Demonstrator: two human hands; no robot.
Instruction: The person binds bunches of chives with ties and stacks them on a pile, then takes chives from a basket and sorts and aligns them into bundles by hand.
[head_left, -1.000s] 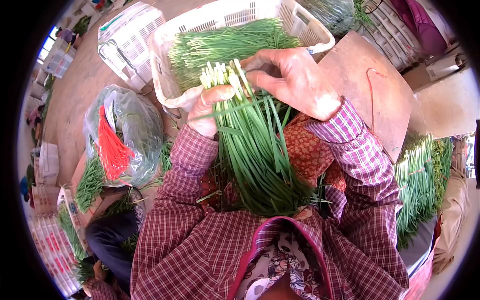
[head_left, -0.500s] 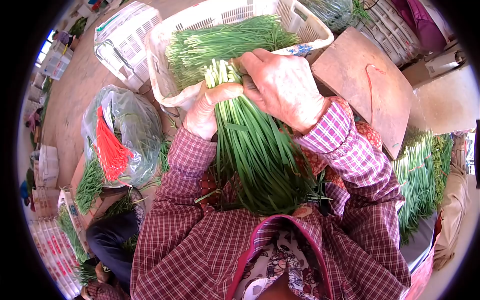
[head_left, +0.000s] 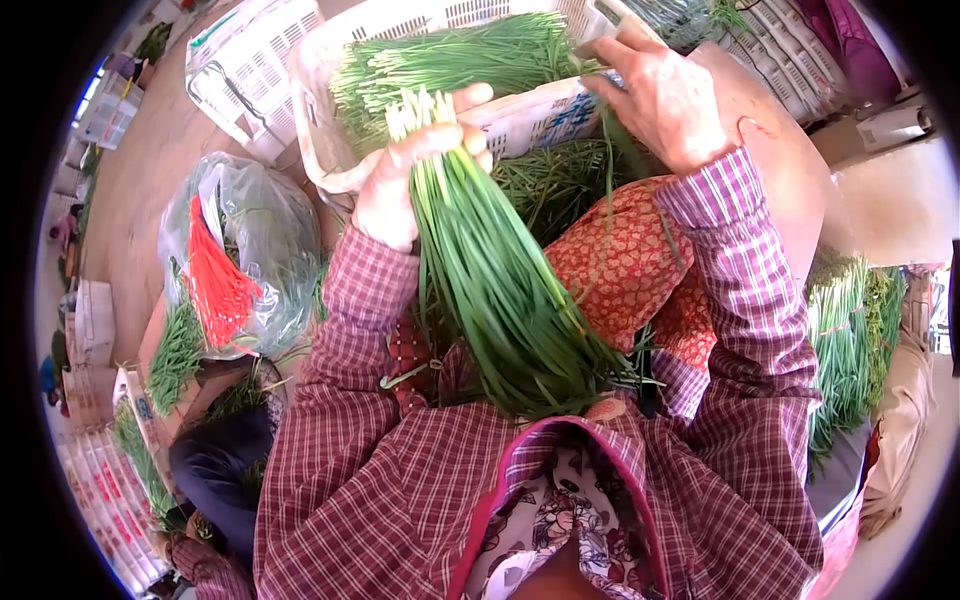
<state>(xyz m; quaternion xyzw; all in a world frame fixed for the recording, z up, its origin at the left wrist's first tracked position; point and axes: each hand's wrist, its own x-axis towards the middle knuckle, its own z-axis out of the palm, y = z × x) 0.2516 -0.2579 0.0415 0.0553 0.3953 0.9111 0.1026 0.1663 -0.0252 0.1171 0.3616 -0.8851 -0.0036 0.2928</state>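
My left hand is closed around a bundle of garlic chives near its pale cut ends. The green leaves trail down across my lap toward my chest. To the right of the bundle, my right hand is raised beside the rim of a white plastic crate, thumb and fingers apart. Loose green blades hang or fall just below its thumb, somewhat blurred. Inside the crate lie more chives in a neat layer.
A clear plastic bag with red ties stands at left. Loose chives lie below the crate. A brown board and upright chive bundles are at right. Another person's dark trouser leg shows lower left.
My right hand has left the bundle and moved right and up, its fingers opening. The bundle stays in my left hand, shifted slightly left and up.
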